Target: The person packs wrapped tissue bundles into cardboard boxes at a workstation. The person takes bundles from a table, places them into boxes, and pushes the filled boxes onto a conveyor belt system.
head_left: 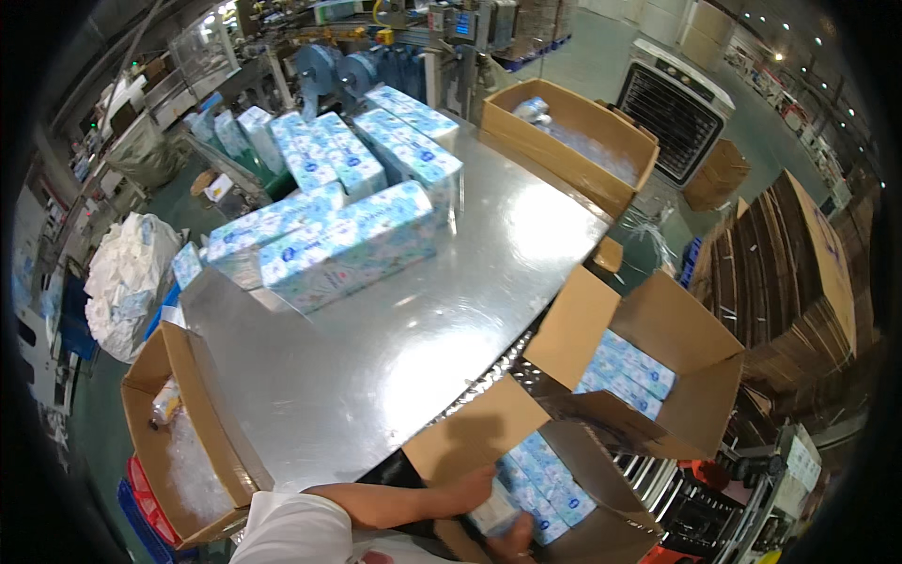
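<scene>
At the lower edge, my left hand (pixel 473 489) reaches across to the near open carton (pixel 611 479). My right hand (pixel 515 540) is close by, just below it. Between them they grip a pale pack of tissues (pixel 495 513) at the carton's left side, one hand at each end; fingers show only in part. Inside that carton lie blue-and-white tissue packs (pixel 554 487) in rows, beside the held one. Behind it stands a second open carton (pixel 700 376), flaps up, with similar tissue packs (pixel 625 371) in its bottom.
A steel table (pixel 376 376) spreads across the middle, with several long wrapped tissue bundles (pixel 352 240) at its far left. Cartons of clear plastic (pixel 197 470) stand at the left and far side (pixel 583 150). Flattened cardboard (pixel 780 273) is stacked at right; a roller conveyor (pixel 648 475) runs below.
</scene>
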`<state>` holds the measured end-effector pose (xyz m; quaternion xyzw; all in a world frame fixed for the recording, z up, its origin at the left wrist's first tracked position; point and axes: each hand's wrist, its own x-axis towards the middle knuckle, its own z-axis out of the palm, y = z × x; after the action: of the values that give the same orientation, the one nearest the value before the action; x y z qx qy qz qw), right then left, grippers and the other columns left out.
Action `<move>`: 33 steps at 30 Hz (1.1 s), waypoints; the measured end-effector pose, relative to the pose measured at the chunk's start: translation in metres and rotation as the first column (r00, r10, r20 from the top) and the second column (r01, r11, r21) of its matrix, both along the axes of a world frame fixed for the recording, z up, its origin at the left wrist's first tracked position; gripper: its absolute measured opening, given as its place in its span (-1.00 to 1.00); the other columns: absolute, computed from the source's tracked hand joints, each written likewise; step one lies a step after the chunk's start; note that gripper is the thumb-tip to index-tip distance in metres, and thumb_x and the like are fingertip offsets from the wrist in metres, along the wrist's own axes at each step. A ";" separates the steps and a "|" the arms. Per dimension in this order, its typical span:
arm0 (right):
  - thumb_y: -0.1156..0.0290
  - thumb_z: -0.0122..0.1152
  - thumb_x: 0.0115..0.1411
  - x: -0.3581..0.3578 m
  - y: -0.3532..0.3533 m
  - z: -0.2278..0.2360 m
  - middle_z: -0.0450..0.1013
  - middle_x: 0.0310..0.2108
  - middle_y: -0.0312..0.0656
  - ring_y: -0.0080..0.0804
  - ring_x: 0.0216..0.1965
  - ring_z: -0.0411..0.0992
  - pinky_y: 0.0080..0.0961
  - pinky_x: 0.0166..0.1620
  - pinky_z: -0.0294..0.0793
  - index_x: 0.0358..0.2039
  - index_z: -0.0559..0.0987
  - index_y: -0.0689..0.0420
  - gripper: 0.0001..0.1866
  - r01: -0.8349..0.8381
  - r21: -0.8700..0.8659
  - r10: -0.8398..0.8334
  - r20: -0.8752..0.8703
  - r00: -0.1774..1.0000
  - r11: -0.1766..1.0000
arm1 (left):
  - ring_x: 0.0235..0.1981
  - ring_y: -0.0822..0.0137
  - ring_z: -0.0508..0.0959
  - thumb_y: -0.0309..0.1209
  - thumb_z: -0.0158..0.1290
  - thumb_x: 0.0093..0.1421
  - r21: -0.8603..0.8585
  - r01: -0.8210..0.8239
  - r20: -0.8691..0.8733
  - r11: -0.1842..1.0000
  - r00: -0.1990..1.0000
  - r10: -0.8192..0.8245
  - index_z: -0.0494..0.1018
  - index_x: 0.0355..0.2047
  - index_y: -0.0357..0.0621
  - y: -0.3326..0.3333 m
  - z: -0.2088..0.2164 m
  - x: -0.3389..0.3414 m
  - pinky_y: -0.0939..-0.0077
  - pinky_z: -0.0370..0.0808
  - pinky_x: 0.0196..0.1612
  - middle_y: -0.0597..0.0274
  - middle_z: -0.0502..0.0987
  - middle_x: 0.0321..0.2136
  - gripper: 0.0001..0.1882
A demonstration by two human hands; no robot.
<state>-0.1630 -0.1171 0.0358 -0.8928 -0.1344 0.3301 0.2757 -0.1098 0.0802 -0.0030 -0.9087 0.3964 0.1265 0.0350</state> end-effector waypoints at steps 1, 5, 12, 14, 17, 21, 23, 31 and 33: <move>0.25 0.21 -0.10 0.002 -0.003 0.000 0.28 -0.07 0.07 0.03 -0.09 0.25 -0.24 -0.04 0.26 -0.01 0.29 0.24 -0.37 -0.074 -0.025 0.074 -0.021 0.997 0.997 | -0.42 0.16 0.34 -0.43 -0.11 -0.02 0.021 -0.098 -0.137 0.995 0.986 0.100 0.46 -0.57 -0.30 0.002 0.016 0.000 0.31 0.20 -0.10 0.02 0.46 -0.52 -0.80; 0.28 0.16 -0.01 0.028 0.019 -0.006 0.30 -0.09 0.03 0.00 -0.11 0.27 -0.26 -0.05 0.28 -0.02 0.32 0.20 -0.47 -0.204 -0.043 0.204 -0.010 0.979 0.978 | -0.37 0.14 0.37 -0.39 -0.10 0.02 -0.466 -0.733 -0.610 0.496 0.672 0.420 0.42 -0.40 -0.34 0.033 0.054 -0.014 0.29 0.27 -0.17 0.02 0.46 -0.45 -0.75; 0.20 0.19 -0.01 0.097 0.113 -0.016 0.30 -0.07 -0.02 -0.03 -0.09 0.27 -0.23 -0.02 0.26 -0.01 0.33 0.08 -0.47 -0.416 -0.068 0.391 -0.237 0.889 0.907 | -0.41 0.05 0.41 -0.38 -0.06 0.02 -0.666 -0.521 -0.211 0.534 0.818 0.536 0.40 -0.46 -0.29 0.210 0.101 0.026 0.26 0.35 -0.31 0.02 0.41 -0.51 -0.81; 0.18 0.19 0.00 0.121 0.129 -0.008 0.31 -0.07 -0.04 -0.04 -0.08 0.27 -0.22 -0.01 0.25 -0.01 0.34 0.05 -0.46 -0.609 0.021 0.482 -0.632 0.606 0.793 | -0.35 0.04 0.39 -0.46 -0.01 -0.08 -0.722 -0.508 0.073 0.470 0.619 0.782 0.34 -0.28 -0.24 0.317 0.150 0.056 0.20 0.33 -0.26 0.03 0.39 -0.42 -0.70; 0.19 0.20 -0.01 0.169 0.191 0.066 0.32 -0.10 -0.03 -0.03 -0.09 0.27 -0.21 -0.02 0.25 -0.02 0.34 0.05 -0.47 -0.628 0.264 0.626 -0.623 0.468 0.732 | 0.02 -0.08 0.21 -0.52 0.04 -0.24 -0.476 -0.807 0.317 0.350 0.214 0.924 0.13 0.07 -0.21 0.460 0.192 0.074 -0.05 0.11 0.06 -0.12 0.25 -0.06 -0.26; 0.33 0.17 -0.03 0.230 0.342 0.153 0.35 -0.22 0.06 0.03 -0.15 0.29 -0.23 -0.10 0.28 -0.08 0.34 0.21 -0.52 -0.700 0.137 0.588 0.446 0.675 0.701 | 0.14 0.01 0.07 -0.34 0.25 -0.40 -0.099 -0.963 0.121 0.249 0.237 0.964 -0.14 0.21 -0.02 0.554 0.161 0.063 -0.31 -0.12 0.08 -0.05 0.16 0.01 0.13; 0.34 0.20 -0.11 0.264 0.425 0.151 0.18 -0.04 0.14 0.16 0.01 0.12 -0.10 0.10 0.04 0.03 0.17 0.28 -0.31 -0.818 -0.020 0.559 0.739 0.375 0.575 | 0.08 0.02 0.16 -0.25 0.28 -0.45 -0.072 -0.961 0.058 0.266 0.262 0.963 -0.04 0.17 -0.04 0.557 0.160 0.074 -0.24 -0.07 0.09 -0.06 0.22 -0.03 0.11; 0.26 0.33 -0.38 0.253 0.493 0.128 0.22 -0.20 0.10 0.01 -0.11 0.17 -0.03 0.04 0.02 0.20 -0.06 0.16 0.10 -0.792 -0.362 0.754 0.631 0.180 0.492 | -0.15 0.01 0.38 -0.33 0.19 -0.37 -0.594 -0.750 0.102 0.290 0.287 0.952 0.28 -0.10 -0.25 0.564 0.122 0.012 0.23 0.32 -0.10 -0.06 0.40 -0.21 -0.29; 0.32 0.27 -0.38 0.245 0.458 0.137 0.24 -0.23 0.07 -0.03 -0.17 0.20 -0.17 -0.12 0.12 0.17 0.02 0.19 0.03 -0.796 -0.307 0.732 0.640 0.233 0.522 | -0.13 0.08 0.38 -0.40 0.16 -0.37 -0.718 -0.685 -0.034 0.118 0.204 0.978 0.25 -0.05 -0.25 0.558 0.134 -0.036 0.27 0.32 -0.08 -0.02 0.38 -0.17 -0.26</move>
<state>0.0825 0.3412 0.1728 -0.7492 -0.6595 0.0459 0.0411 -0.1460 0.6384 0.1313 -0.9180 -0.2193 -0.2263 -0.2406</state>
